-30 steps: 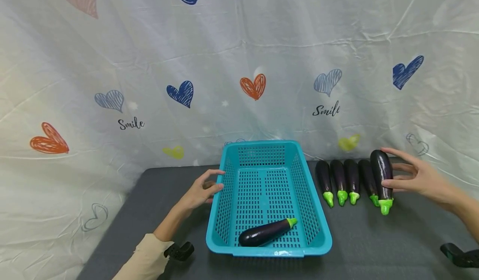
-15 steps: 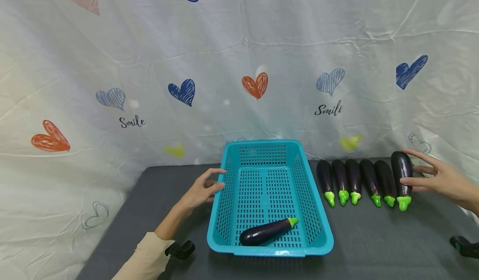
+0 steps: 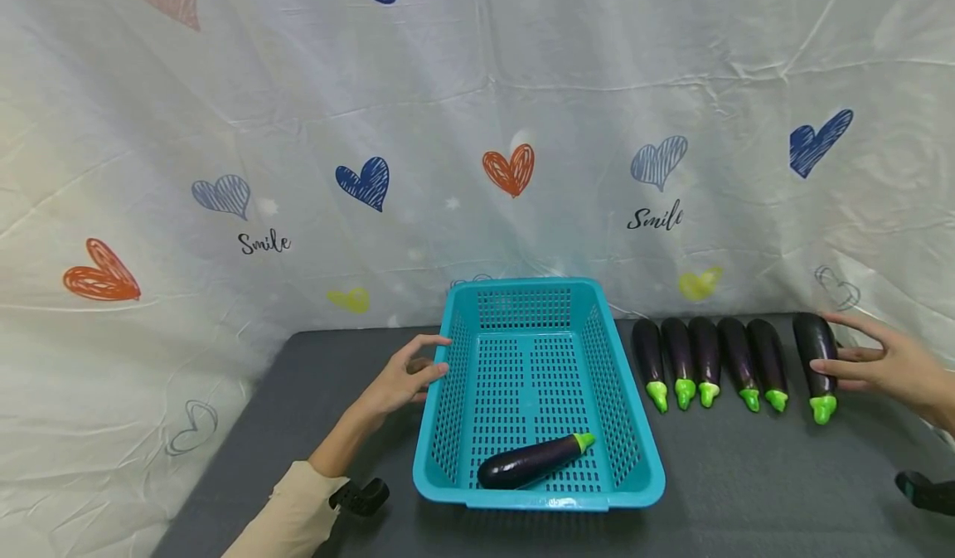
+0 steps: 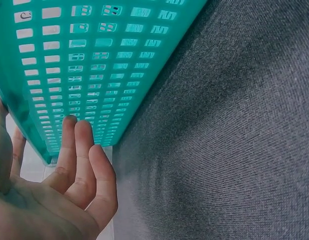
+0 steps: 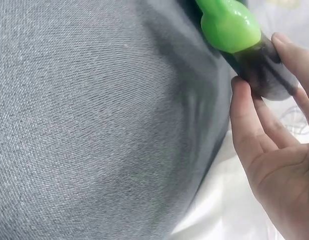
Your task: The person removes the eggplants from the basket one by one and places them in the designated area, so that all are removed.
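My right hand [image 3: 899,367] holds a dark purple eggplant [image 3: 815,346] at the right end of a row, thumb on its near side and fingers along its far side. In the right wrist view, its green cap [image 5: 232,27] points away from my palm. Several similar eggplants [image 3: 736,355] lie side by side to its left, green stems toward me. My left hand [image 3: 399,380] holds the left rim of a blue plastic basket [image 3: 651,458], with thumb and forefinger at the rim and the other fingertips [image 4: 83,127] against the outer wall. One eggplant [image 3: 530,463] lies slanted inside, near the front.
A dark grey cloth [image 3: 746,492] covers the table. Behind it hangs a pale curtain [image 3: 448,235] printed with hearts and the word Smile. The basket stands between my left hand and the row.
My right hand has carried its eggplant rightward from over the row and lowered it, leaving a gap beside the last one. My left hand and the basket have stayed put.
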